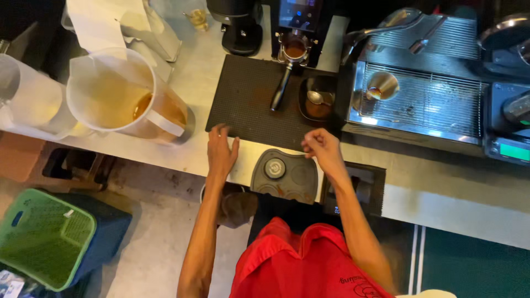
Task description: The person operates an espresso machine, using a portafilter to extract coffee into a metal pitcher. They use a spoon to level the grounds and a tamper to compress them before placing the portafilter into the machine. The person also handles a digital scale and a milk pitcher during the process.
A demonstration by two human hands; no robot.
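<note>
My left hand [221, 152] lies flat with fingers spread on the counter edge, fingertips touching the near edge of a black rubber mat [248, 105]. My right hand [321, 148] hovers loosely curled at the mat's near right corner, holding nothing I can see. Between the hands sits a dark tamping station [285, 175] with a round tamper [274, 168] in it. A portafilter [288, 66] filled with ground coffee rests under the grinder [301, 19], its black handle pointing toward me.
A pitcher of amber liquid [124, 96] stands at the left beside a pale jug [27, 96]. A small dark tray with a spoon [318, 99] adjoins the espresso machine drip grate [419, 99]. A scale [353, 190] sits below the counter edge; a green basket [47, 237] is on the floor.
</note>
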